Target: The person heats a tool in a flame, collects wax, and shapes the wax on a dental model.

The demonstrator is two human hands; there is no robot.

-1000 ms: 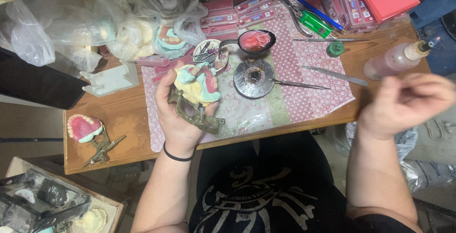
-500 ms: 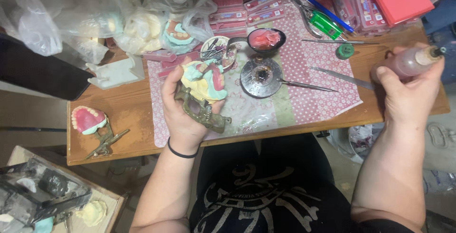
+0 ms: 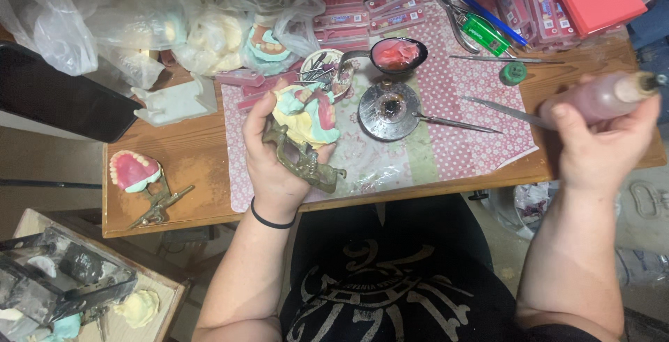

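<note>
Left hand [image 3: 268, 164] gripping dental model [image 3: 306, 115]; right hand [image 3: 603, 150] gripping bottle [image 3: 599, 98]

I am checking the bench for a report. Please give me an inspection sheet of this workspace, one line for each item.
Surface: wooden table with a pink dotted mat, crowded.
Job's things: left hand holds a dental model on a metal articulator; right hand grips a small bottle of pinkish liquid.
Clutter: second denture model at the table's left end, round metal dish, black bowl with pink material, cup of tools, plastic bags, pink flat boxes, green lighter, pen.
Grippers: both hands closed on their things.
Cables: nothing seen.
Surroundings: wooden tray of moulds lower left, floor below.
</note>
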